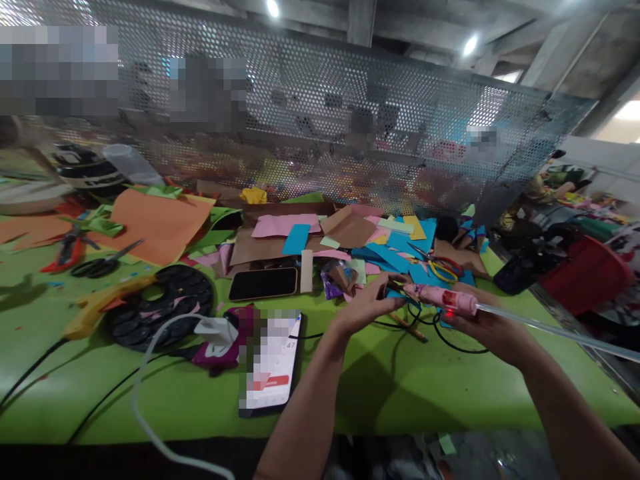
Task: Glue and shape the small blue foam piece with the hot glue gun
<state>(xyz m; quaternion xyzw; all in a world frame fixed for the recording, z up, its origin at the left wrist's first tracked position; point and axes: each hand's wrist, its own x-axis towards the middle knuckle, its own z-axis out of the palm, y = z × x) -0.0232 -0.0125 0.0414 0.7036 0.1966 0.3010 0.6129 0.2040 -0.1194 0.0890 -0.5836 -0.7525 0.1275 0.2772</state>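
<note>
My right hand [483,327] is closed around a pink hot glue gun [440,297], its nozzle pointing left and a red light glowing on it. A long clear glue stick [545,327] sticks out of its back end. Just left of the nozzle, my left hand [370,303] has its fingers curled together; what they pinch is small and partly hidden. Blue paper pieces [385,257] and scissors with yellow and red handles [445,269] lie behind the hands. Below the glue gun, a black cord and a thin brown stick [415,331] rest on the green table [430,393].
Left of my arm lie a lit phone [273,373], a dark phone [263,285], a purple power strip [220,350], a black round tray [160,327] and a yellow glue gun [100,307]. Orange paper [160,223] and black scissors [103,265] lie farther back, before a perforated metal screen [300,153].
</note>
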